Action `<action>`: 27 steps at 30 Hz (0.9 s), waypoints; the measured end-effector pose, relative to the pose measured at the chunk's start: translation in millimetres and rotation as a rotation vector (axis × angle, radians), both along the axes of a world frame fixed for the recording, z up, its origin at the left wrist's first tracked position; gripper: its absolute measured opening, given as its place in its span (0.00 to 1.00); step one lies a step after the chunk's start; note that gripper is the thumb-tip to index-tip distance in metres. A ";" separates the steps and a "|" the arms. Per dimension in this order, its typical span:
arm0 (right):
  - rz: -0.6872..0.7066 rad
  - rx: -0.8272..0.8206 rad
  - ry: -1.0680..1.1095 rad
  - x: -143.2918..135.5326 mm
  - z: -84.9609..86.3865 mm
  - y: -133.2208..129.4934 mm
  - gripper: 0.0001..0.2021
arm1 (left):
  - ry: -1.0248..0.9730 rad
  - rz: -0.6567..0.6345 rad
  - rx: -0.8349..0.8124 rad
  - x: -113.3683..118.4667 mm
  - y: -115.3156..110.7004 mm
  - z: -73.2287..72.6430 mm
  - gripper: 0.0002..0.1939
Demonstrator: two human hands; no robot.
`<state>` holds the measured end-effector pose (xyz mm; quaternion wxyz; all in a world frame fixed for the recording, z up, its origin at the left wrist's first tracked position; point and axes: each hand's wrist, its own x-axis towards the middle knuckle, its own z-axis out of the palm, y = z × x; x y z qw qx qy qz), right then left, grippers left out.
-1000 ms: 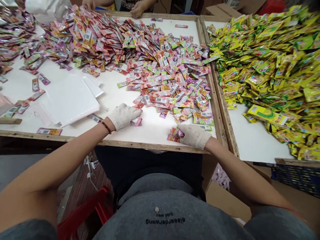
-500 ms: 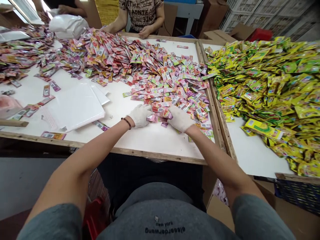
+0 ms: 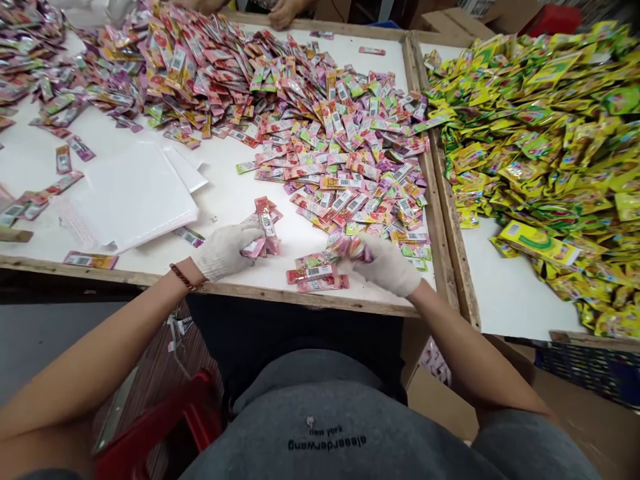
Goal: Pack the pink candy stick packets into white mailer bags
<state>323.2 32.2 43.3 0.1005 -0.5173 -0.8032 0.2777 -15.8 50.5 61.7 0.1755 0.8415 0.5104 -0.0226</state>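
Note:
Near the table's front edge my left hand (image 3: pixel 229 251), in a white glove, is closed on a small bunch of pink and red sachets (image 3: pixel 269 225). My gloved right hand (image 3: pixel 383 262) grips some pink and purple sachets (image 3: pixel 356 249) to the right. Several loose sachets (image 3: pixel 318 272) lie between the hands, beside the right fingertips. Behind both hands spreads a large heap of pink, green and purple sachets (image 3: pixel 345 160) on the white table (image 3: pixel 240 193).
White plastic bags (image 3: pixel 137 200) lie flat at the left. Beyond a wooden divider (image 3: pixel 443 207) is a heap of yellow packets (image 3: pixel 540 153). Another person's hand (image 3: pixel 283 13) rests at the far edge. A red stool (image 3: pixel 195 407) stands below the table.
My hands have moved apart and closer to the front edge, drawing sachets from the heap. The view has tilted down, and some sachets now lie between my hands.

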 end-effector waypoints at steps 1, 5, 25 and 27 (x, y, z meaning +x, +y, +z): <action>-0.048 0.022 0.004 4.8 5.6 4.2 0.17 | -0.033 0.028 -0.004 7.5 -4.9 5.6 0.16; -0.067 0.008 -0.105 -8.5 17.7 23.0 0.18 | -0.020 0.027 -0.026 60.4 -21.9 12.1 0.20; 0.250 -0.038 -0.397 -28.1 29.1 50.4 0.19 | 0.144 -0.245 -0.135 124.1 -45.3 -10.3 0.25; 0.347 -0.049 -0.467 -30.1 19.9 45.6 0.15 | 0.183 -0.266 -0.180 137.2 -41.9 -11.7 0.23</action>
